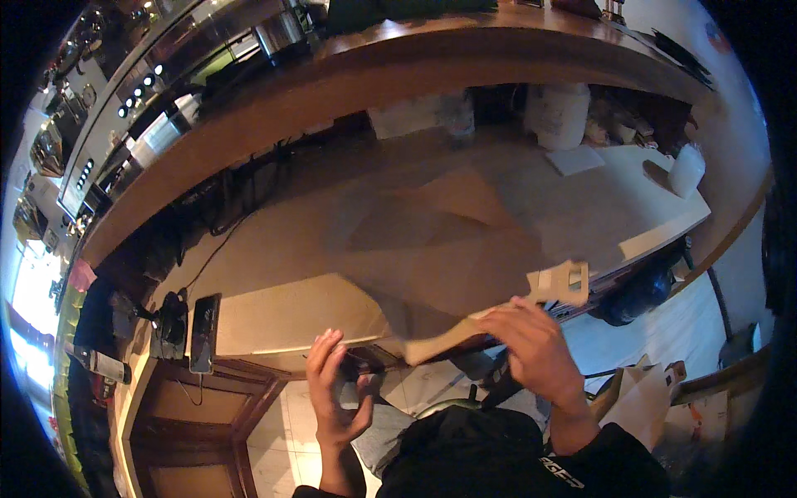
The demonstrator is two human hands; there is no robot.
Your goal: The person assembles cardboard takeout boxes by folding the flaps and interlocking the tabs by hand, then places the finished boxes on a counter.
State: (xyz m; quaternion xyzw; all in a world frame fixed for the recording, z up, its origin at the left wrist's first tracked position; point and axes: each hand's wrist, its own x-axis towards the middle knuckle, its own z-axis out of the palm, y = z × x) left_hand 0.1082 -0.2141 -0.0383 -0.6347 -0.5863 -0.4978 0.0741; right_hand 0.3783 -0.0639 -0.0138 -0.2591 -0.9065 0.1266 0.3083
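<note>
My right hand grips the near, folded edge of a brown paper piece that lies across the worktop, with a small cut-out tab at its right end. My left hand is raised by the worktop's front edge, left of the paper, with its fingers curved apart and nothing in them. A dark phone with a cable lies farther left, next to a black stand-like object.
A wooden upper shelf spans the back. On the pale worktop stand a white roll and a white container. A bottle is at far left; paper bags sit low at right.
</note>
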